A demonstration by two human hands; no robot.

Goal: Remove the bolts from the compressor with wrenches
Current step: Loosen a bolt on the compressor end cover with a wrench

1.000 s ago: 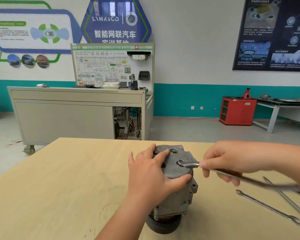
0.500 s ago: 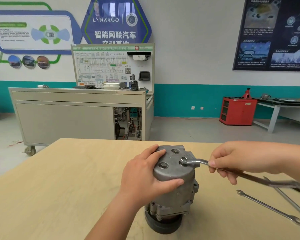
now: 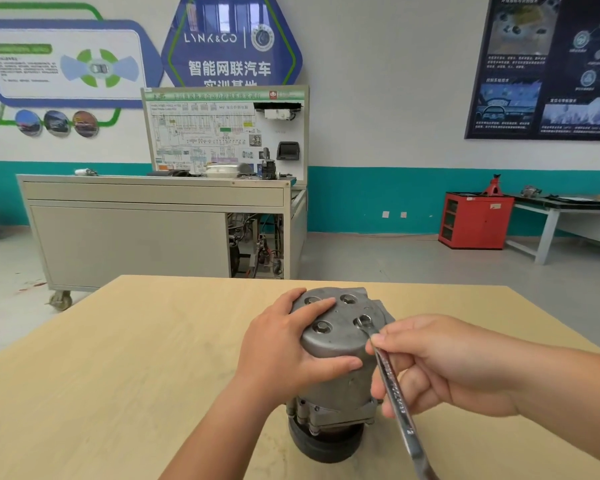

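A grey metal compressor [image 3: 340, 341] stands upright on its black pulley on the wooden table [image 3: 118, 358]. Its top plate shows several recessed bolts [image 3: 322, 326]. My left hand [image 3: 284, 348] grips the compressor's left side, fingers over the top and thumb across the front. My right hand [image 3: 440, 365] holds a steel wrench [image 3: 394, 389] near its head. The wrench's ring end sits on the right-hand bolt [image 3: 363, 321], and its handle points down toward me.
Beyond the table's far edge stand a grey training bench on casters [image 3: 153, 237] with a wiring board, a red cabinet [image 3: 475, 221] and a white-legged workbench [image 3: 565, 209] at the right wall.
My right hand has swung the wrench handle from pointing right to pointing toward me, ring end staying on the bolt. My left hand slid lower on the compressor. The spare wrenches left the view.
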